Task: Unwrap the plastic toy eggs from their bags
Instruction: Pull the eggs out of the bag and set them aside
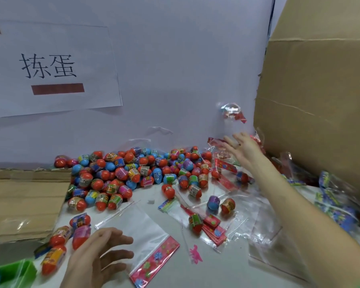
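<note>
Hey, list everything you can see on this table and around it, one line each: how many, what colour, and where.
toy eggs: a heap, too many to count, mostly red with blue, pink, green or yellow halves, back centre of the table
loose eggs: four, red with coloured wraps, front left
flat bag: one, clear with a pink flowered strip, front centre
airborne bag: one, clear with red, in the air at back right
empty bags: many, clear with red or blue strips, right side
paper sign: one, white with black characters, wall at left
big carton: one, brown, right
flat cardboard: one, brown, left
green tub: one, bottom-left corner
left hand: open, empty, front left
right hand: open, raised, back right
</note>
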Available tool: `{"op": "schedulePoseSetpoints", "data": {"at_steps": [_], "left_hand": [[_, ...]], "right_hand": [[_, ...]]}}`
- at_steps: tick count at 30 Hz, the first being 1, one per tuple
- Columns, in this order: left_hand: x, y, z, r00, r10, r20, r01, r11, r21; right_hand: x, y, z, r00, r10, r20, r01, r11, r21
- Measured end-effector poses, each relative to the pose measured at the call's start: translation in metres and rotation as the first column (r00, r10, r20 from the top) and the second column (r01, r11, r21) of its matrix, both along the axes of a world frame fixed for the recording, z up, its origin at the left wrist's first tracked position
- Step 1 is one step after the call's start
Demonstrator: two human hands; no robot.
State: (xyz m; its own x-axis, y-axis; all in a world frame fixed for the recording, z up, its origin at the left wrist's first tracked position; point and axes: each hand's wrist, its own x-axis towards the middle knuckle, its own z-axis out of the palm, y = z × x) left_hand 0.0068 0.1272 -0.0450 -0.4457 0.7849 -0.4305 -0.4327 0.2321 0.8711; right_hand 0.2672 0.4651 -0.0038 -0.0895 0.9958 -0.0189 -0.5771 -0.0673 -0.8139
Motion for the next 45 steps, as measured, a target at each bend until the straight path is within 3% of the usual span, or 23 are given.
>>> {"op": "schedulePoseSetpoints", "data": {"at_steps": [2, 5, 8, 11, 16, 18, 23, 25, 29, 33, 35, 37, 39, 41, 45], "left_hand": [[-0.002, 0.0, 0.001, 1.0, -0.001, 0.016, 0.001, 1.0, -0.004], [-0.003, 0.001, 0.001, 1.0, -0.004, 0.018, 0.004, 1.0, -0.008], [-0.003, 0.002, -0.001, 1.0, -0.027, 0.008, 0.027, 1.0, -0.015], [-0.005, 0.005, -0.001, 0.998, -0.056, 0.006, 0.056, 0.998, -0.014], [-0.009, 0.006, -0.002, 0.997, -0.077, 0.023, 0.077, 0.997, -0.007], [-0.01, 0.005, -0.004, 0.997, -0.073, 0.021, 0.073, 0.997, 0.001], [-0.008, 0.003, -0.01, 0.998, -0.057, 0.002, 0.057, 0.998, 0.035], [-0.007, 0.003, -0.011, 0.998, -0.069, -0.003, 0.069, 0.996, 0.05], [-0.006, 0.002, -0.012, 0.998, -0.058, -0.029, 0.06, 0.997, 0.054], [-0.007, 0.001, -0.012, 0.999, -0.033, -0.03, 0.035, 0.998, 0.06], [-0.007, 0.001, -0.013, 1.0, -0.017, -0.026, 0.019, 0.997, 0.077], [-0.006, 0.0, -0.015, 0.999, -0.009, -0.048, 0.015, 0.993, 0.113], [-0.003, 0.001, -0.018, 0.997, -0.007, -0.079, 0.019, 0.99, 0.142], [0.0, 0.002, -0.019, 0.995, -0.011, -0.099, 0.028, 0.985, 0.172], [0.004, 0.002, -0.023, 0.998, -0.044, -0.036, 0.052, 0.967, 0.25]], "right_hand": [[-0.004, 0.011, -0.011, 0.965, -0.066, 0.254, 0.066, 0.998, 0.009], [-0.01, 0.021, -0.037, 0.737, -0.223, 0.638, 0.194, 0.974, 0.116], [-0.001, 0.032, -0.054, 0.487, -0.406, 0.773, 0.362, 0.899, 0.245], [0.005, 0.046, -0.064, 0.25, -0.368, 0.896, 0.246, 0.919, 0.309], [-0.005, 0.063, -0.058, 0.126, -0.122, 0.985, 0.125, 0.987, 0.106], [-0.006, 0.065, -0.058, 0.154, -0.072, 0.985, 0.131, 0.99, 0.052], [-0.001, 0.058, -0.059, 0.379, -0.131, 0.916, 0.131, 0.988, 0.087], [-0.003, 0.05, -0.055, 0.423, -0.225, 0.878, 0.146, 0.973, 0.179], [-0.005, 0.028, -0.028, 0.397, -0.519, 0.757, 0.196, 0.854, 0.483], [-0.006, 0.001, 0.005, 0.491, -0.593, 0.639, 0.224, 0.794, 0.565], [-0.012, -0.018, 0.02, 0.657, -0.463, 0.595, 0.165, 0.858, 0.486], [-0.023, -0.043, 0.032, 0.826, -0.224, 0.517, 0.027, 0.932, 0.362], [-0.035, -0.075, 0.039, 0.88, 0.039, 0.474, -0.17, 0.957, 0.236], [-0.05, -0.109, 0.036, 0.829, 0.264, 0.494, -0.376, 0.915, 0.143], [-0.078, -0.172, 0.008, 0.604, 0.515, 0.608, -0.653, 0.758, 0.006]]}}
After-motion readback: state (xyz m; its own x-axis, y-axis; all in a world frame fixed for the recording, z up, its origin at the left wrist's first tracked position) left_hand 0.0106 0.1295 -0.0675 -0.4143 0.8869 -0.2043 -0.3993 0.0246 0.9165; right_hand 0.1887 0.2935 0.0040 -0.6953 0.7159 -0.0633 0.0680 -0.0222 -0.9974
